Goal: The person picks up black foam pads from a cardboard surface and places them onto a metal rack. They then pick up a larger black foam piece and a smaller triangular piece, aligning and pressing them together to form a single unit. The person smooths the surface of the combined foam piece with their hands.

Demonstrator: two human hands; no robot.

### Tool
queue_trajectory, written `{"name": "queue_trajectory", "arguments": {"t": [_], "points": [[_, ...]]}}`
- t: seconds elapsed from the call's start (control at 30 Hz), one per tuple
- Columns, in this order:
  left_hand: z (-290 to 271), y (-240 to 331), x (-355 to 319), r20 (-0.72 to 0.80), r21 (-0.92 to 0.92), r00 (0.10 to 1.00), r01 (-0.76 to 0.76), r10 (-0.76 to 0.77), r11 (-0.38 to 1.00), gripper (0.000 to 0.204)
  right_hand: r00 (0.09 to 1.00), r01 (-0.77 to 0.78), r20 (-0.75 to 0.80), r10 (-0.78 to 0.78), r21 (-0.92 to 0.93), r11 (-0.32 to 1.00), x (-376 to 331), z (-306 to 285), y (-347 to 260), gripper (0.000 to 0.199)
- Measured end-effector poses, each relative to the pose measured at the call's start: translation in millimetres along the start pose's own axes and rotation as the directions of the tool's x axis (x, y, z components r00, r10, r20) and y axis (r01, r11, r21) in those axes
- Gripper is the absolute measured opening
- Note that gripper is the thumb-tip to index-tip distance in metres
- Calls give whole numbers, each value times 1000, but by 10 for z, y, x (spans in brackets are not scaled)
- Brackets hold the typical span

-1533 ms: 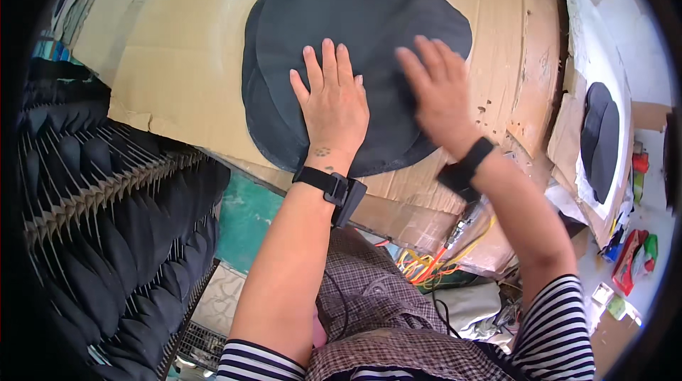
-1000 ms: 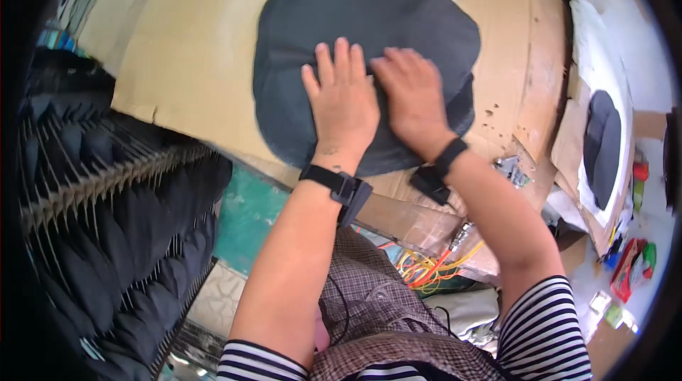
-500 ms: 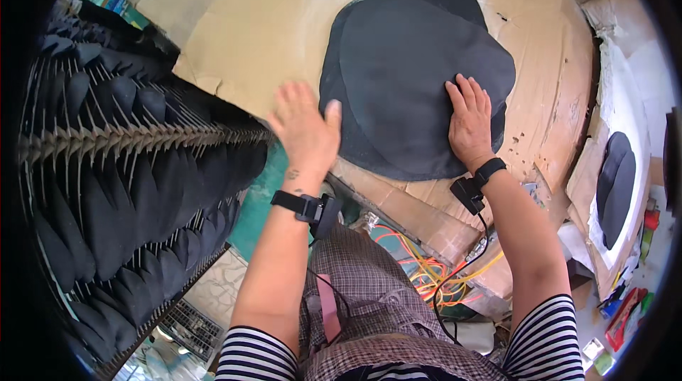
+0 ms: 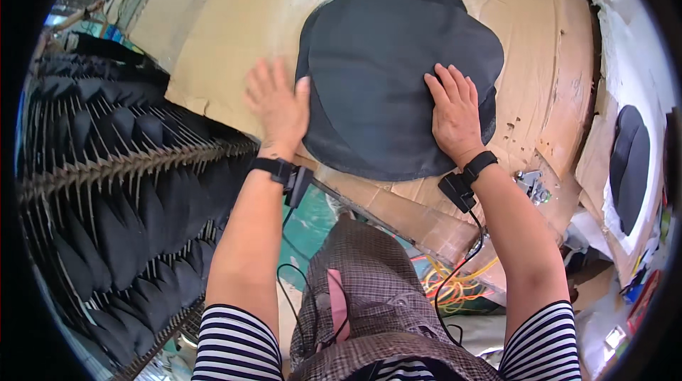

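Observation:
Flat black pieces [image 4: 376, 75] with smooth, rounded edges lie fanned over one another in a broad overlapping pile on a cardboard-covered worktop [image 4: 227, 33]. They look like thin sheet material; their exact kind is unclear. My right hand [image 4: 456, 112] rests palm down on the pile's right side, fingers stretched out and pointing away from me. At the pile's left edge, my left hand [image 4: 278, 107] is over the cardboard with its fingers spread and slightly blurred. Its thumb is close to the black edge; whether it touches is hard to tell. Neither hand grips anything.
On my left stands a tall rack [image 4: 128, 161] with thin metal rods and many hanging black pieces. More black pieces [image 4: 630, 168] lie on a white surface at the far right. Orange and yellow cords [image 4: 458, 285] are below the worktop's near edge, with a small metal fitting [image 4: 529, 183] above.
The whole view has shifted, so worktop and pile appear farther left and higher. My right hand has slid slightly toward me over the pile. Both hands stay open.

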State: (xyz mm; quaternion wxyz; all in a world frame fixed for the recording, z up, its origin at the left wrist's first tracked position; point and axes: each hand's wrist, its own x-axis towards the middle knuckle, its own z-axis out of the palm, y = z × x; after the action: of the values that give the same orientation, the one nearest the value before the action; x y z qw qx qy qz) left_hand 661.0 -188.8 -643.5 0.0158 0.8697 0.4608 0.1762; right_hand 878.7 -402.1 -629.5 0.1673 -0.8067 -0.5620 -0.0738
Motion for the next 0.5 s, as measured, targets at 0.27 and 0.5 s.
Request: {"name": "queue_trajectory", "arguments": {"t": [0.27, 0.5], "points": [[24, 1139, -120, 32, -172, 965, -251, 260, 953, 65, 1000, 2, 17, -3, 13, 1000, 14, -47, -18, 46], [-296, 176, -165, 99, 20, 995, -26, 24, 999, 66, 1000, 2, 3, -2, -11, 1000, 29, -74, 11, 44]]}}
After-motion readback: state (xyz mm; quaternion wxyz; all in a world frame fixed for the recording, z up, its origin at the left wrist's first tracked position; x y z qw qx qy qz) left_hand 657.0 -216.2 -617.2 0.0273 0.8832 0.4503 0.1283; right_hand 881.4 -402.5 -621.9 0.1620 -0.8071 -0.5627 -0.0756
